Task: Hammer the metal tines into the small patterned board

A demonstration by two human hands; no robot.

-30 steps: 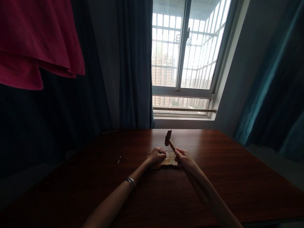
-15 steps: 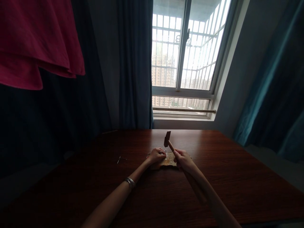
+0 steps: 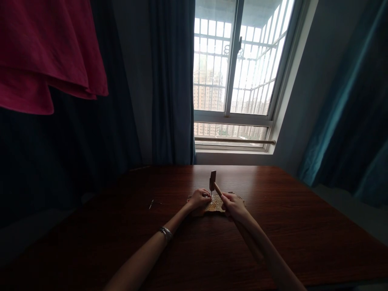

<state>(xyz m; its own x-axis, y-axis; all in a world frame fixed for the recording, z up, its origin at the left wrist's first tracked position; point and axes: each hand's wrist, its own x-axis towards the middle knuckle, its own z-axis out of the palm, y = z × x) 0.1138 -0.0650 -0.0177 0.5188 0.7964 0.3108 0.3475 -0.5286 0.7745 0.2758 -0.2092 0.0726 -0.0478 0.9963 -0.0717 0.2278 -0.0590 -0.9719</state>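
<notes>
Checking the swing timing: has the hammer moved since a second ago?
Yes. The hammer has come down and slightly left, away from the window sill, toward the wooden board under the left hand.

Head-worn view, forward-down over table [image 3: 303, 226]

Speckled tan board [image 3: 216, 203], red-brown table [image 3: 273, 226]

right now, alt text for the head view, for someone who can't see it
The right hand holds a small hammer, its head just over a nail that the left hand pinches upright on a pale, hole-dotted board. They work at a dark wooden table under a bright window.
</notes>
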